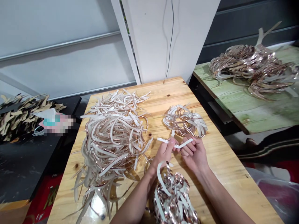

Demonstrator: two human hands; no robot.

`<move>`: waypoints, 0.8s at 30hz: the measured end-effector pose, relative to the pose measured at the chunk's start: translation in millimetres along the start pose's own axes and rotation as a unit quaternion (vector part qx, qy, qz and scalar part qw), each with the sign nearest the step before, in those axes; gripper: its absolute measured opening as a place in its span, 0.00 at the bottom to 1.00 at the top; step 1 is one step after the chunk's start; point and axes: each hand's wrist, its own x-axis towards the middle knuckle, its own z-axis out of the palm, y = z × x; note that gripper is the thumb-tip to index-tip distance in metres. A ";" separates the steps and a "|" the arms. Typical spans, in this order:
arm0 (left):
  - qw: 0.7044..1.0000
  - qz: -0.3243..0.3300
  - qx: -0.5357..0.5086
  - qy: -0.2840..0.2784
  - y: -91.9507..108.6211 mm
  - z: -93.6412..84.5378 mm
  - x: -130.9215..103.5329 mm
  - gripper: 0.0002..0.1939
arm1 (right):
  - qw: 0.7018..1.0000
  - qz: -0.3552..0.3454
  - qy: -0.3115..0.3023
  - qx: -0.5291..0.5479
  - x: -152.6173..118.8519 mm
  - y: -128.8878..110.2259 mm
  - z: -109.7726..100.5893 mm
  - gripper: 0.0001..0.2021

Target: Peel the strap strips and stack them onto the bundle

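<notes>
My left hand (pixel 166 151) pinches a narrow white strip (pixel 186 143) between thumb and fingers, above the wooden table (pixel 168 93). Close beside it, my right hand (pixel 193 153) has its fingers curled at the strip's right part. Just beyond both hands lies a small loose bundle of rose-gold and white strips (pixel 184 119). A large tangled heap of similar strips (pixel 114 143) covers the table's left side. Between my forearms, nearest to me, is a shiny bunch of crinkled strips (pixel 174 199).
On the right, a green-topped table (pixel 261 116) holds another pile of shiny strips (pixel 254 67). At the left, a dark table (pixel 25 161) bears brown pieces (pixel 25 115) and a pink packet (pixel 56 122). A white wall panel (pixel 151 37) stands behind.
</notes>
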 end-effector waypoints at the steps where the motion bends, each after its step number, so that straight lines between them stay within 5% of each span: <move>1: 1.000 -0.007 0.000 0.001 0.1 -0.4 -0.2 0.23 | 1.000 -0.003 -0.001 0.018 0.3 -1.2 -2.1 0.19; 9: 0.991 -0.059 -0.116 0.013 -15.7 3.7 9.9 0.25 | 0.979 -0.085 0.016 0.185 1.6 -27.7 -17.7 0.16; 13: 0.987 -0.043 -0.132 0.079 -18.1 3.2 14.4 0.25 | 0.982 -0.084 0.033 0.167 2.8 -34.5 -15.0 0.14; 18: 0.979 0.047 -0.141 0.137 -10.2 3.5 9.1 0.21 | 0.986 -0.116 0.043 -0.108 3.6 -11.6 -9.8 0.21; 21: 0.982 0.082 -0.104 0.133 -3.2 5.9 2.6 0.23 | 0.913 -0.176 0.047 -0.366 -0.1 3.2 -10.4 0.18; 24: 0.984 0.077 -0.071 0.147 0.7 6.6 -1.6 0.23 | 0.835 -0.197 0.002 -0.513 -6.1 6.3 -10.2 0.16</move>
